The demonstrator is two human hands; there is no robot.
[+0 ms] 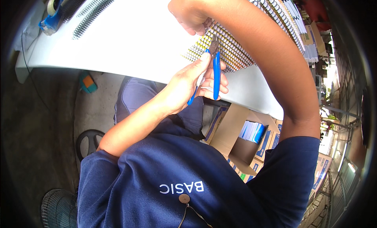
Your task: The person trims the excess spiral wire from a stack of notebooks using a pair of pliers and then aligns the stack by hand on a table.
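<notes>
White worktop (137, 47) stretching right across the top of the view, concrete floor (100, 110) below it, and the action is over on the right-hand side! Rows of spiral-bound books (235, 53) lie there, black wire coils lined up in ranks, some pages showing yellow between the loops. Up comes the left hand (192, 73), wrapped around a pair of pliers (216, 76), blue handles spread apart, metal nose pointing up at the coils. Whether that nose actually touches the wire, I cannot tell. And the right hand (189, 14)! Its arm arches over from the right, wrist bent, fingertips curled down beside the edge of the coils; its own wrist hides most of the grip, so no call on whether it pinches anything. Far left of the worktop, loose dark coils (93, 18) lie side by side, with a blue tape dispenser (51, 23) just beyond. Below the worktop's edge, a cardboard box (226, 131) gapes wide, blue-covered packets (252, 132) inside, and down at the lower left sits a fan (59, 208).
</notes>
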